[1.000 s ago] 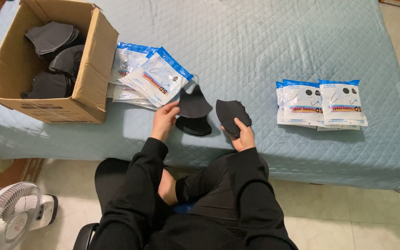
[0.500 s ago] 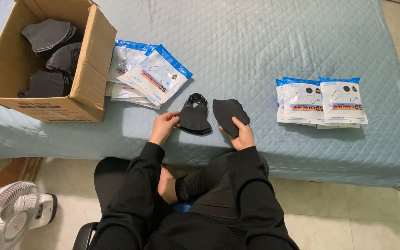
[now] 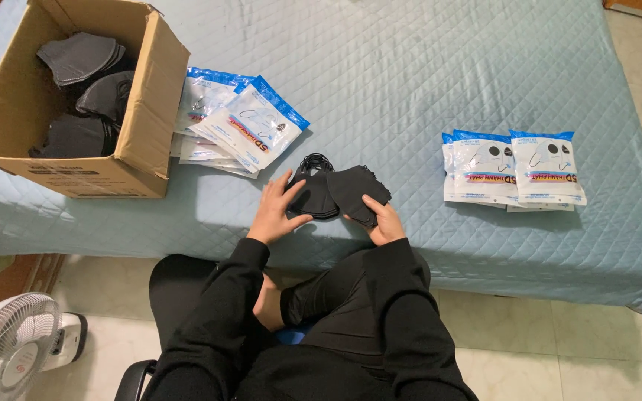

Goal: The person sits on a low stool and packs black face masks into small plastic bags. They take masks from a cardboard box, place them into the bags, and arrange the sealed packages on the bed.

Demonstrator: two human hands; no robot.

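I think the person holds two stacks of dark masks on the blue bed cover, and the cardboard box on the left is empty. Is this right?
Not quite. The head view shows the cardboard box is not empty: dark masks lie inside. The rest holds: the left hand and right hand each hold a stack of dark masks on the blue bed cover.

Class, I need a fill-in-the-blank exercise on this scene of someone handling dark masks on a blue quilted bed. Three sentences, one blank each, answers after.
1. The left hand and the right hand both touch the ____ masks.
2. More masks lie in the ____ box.
3. A white ____ stands on the floor at lower left.

Missing words: black; cardboard; fan
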